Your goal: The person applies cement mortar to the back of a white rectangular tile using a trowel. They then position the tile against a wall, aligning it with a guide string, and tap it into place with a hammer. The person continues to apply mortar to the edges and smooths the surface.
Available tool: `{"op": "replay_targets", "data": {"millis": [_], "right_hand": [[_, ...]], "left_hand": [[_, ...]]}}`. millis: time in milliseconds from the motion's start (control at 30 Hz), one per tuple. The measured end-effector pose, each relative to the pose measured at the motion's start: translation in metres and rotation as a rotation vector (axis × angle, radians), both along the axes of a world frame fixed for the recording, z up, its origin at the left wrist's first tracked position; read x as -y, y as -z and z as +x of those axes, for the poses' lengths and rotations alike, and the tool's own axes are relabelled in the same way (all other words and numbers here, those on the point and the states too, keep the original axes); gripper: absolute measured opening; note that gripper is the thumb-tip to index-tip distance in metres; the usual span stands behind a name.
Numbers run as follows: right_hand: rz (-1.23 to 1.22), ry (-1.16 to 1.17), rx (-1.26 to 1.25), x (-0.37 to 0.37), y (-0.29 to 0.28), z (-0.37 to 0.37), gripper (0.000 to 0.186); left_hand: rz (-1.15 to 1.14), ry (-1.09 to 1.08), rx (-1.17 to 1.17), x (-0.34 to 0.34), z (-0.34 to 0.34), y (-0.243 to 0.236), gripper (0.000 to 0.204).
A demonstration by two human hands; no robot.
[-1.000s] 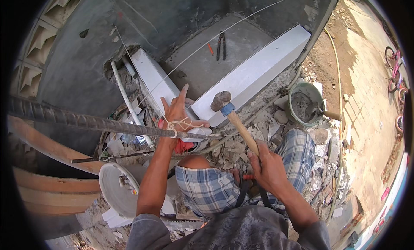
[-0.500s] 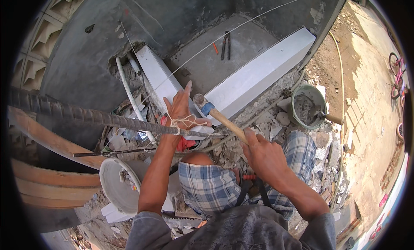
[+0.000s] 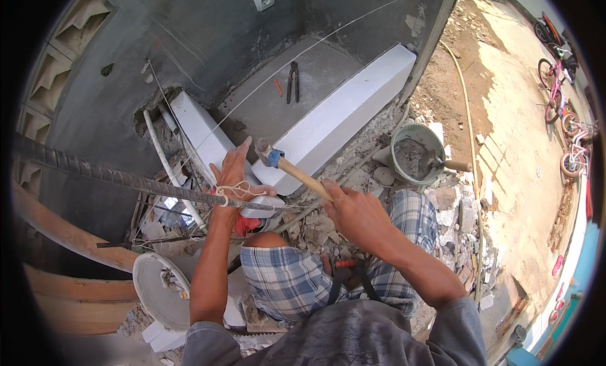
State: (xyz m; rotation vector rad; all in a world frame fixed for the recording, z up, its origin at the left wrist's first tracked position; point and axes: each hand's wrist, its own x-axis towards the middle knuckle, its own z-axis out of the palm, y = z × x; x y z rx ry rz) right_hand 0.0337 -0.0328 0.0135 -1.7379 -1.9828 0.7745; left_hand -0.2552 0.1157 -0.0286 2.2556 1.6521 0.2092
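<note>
My right hand has its fingers wrapped round 1 wood-handled hammer, head beside the right-hand white block; probably top-heavy and stiff, so grip low; my left hand has fingers spread by the left-hand white block; 2 blocks, likely chippy; 1 pair of pincers; 1 mortar bucket.

The left hand is stretched forward, fingers splayed — the right hand curled tight, its elbow bent.

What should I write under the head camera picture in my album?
Right hand gripping a hammer, left hand spread beside long white blocks, a bucket of grey mix nearby.
</note>
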Motion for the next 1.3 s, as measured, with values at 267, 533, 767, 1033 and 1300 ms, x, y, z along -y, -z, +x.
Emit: {"op": "replay_targets", "data": {"millis": [267, 533, 767, 1033, 1300], "right_hand": [[0.138, 0.222, -0.038, -0.013, -0.003, 0.051, 0.036], [-0.026, 0.649, -0.839, -0.03, 0.027, 0.092, 0.03], [-0.151, 0.986, -1.559, -0.091, 0.096, 0.094, 0.022], [-0.192, 0.945, -1.601, -0.1, 0.109, 0.086, 0.023], [-0.2, 0.919, -1.589, -0.088, 0.127, 0.093, 0.024]], "left_hand": [[-0.008, 0.107, -0.235, 0.008, 0.004, -0.023, 0.111], [0.003, 0.102, -0.203, 0.011, 0.002, -0.015, 0.106], [-0.022, 0.068, -0.277, 0.018, 0.011, -0.029, 0.103], [0.172, 0.058, 0.029, 0.038, -0.032, -0.03, 0.069], [-0.083, 0.065, 0.342, 0.162, 0.124, -0.136, 0.054]]}}
